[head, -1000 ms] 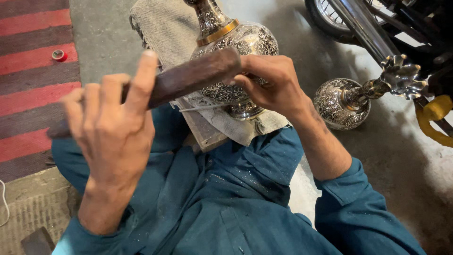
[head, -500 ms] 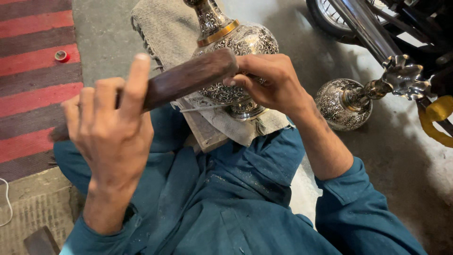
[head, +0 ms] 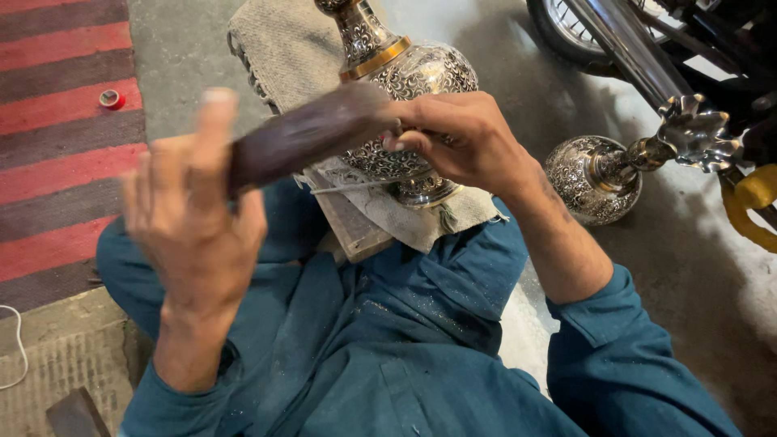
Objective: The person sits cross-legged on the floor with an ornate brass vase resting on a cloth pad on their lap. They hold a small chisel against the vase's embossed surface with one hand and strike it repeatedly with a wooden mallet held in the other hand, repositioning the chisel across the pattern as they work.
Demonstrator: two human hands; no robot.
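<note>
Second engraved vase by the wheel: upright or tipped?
Tipped. The second vase lies on its side on the concrete floor, neck pointing right, round body toward the person's right hand.

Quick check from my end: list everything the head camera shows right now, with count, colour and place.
Engraved vase: one, silver with a gold band, lying on the cloth in front of the person.
Wooden mallet: one, dark brown, raised over the vase.
Cloth: one, grey-beige, under the vase.
Wooden block: one, brown, beneath the cloth.
Second vase: one, silver, on the floor at right.
Motorcycle: one, dark with chrome, top right.
Mat: one, red with dark stripes, left.
Small cap: one, red, on the mat.
Left hand: grips the mallet.
Right hand: rests on the engraved vase.
</note>
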